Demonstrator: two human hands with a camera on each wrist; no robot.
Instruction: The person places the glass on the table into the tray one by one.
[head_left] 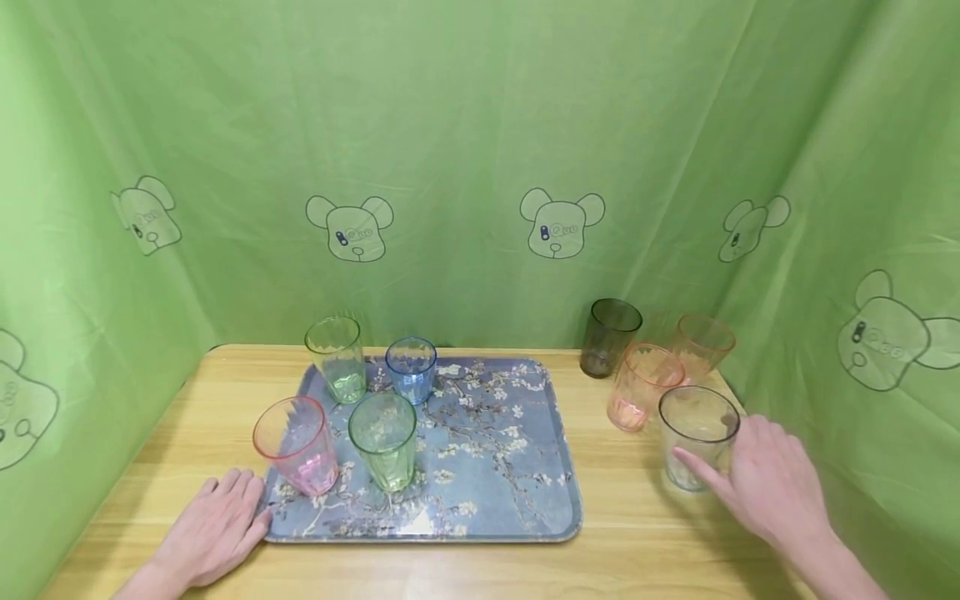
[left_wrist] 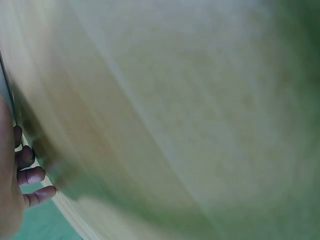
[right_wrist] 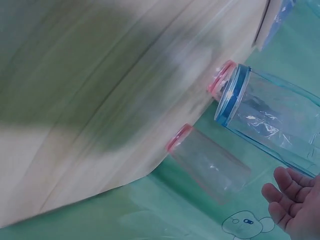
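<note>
At the right of the table, a clear dark-rimmed glass [head_left: 684,477] stands upright in the head view. My right hand [head_left: 780,483] is around its right side, with the thumb straight across its front. In the right wrist view the loosely bent fingers [right_wrist: 285,200] lie close beside this glass [right_wrist: 272,120]. My left hand [head_left: 213,525] rests palm down on the table by the left front corner of a blue flower-patterned tray [head_left: 510,492]. Nearest to it on the tray is a pink glass [head_left: 311,475]. The left wrist view shows fingertips at the table.
Two green glasses [head_left: 390,467] and a blue glass [head_left: 412,383] share the tray with the pink one. Behind the clear glass stand an orange glass [head_left: 633,400], another orange glass [head_left: 705,354] and a dark glass [head_left: 603,346]. Green curtains [head_left: 465,167] enclose the wooden table [head_left: 480,571].
</note>
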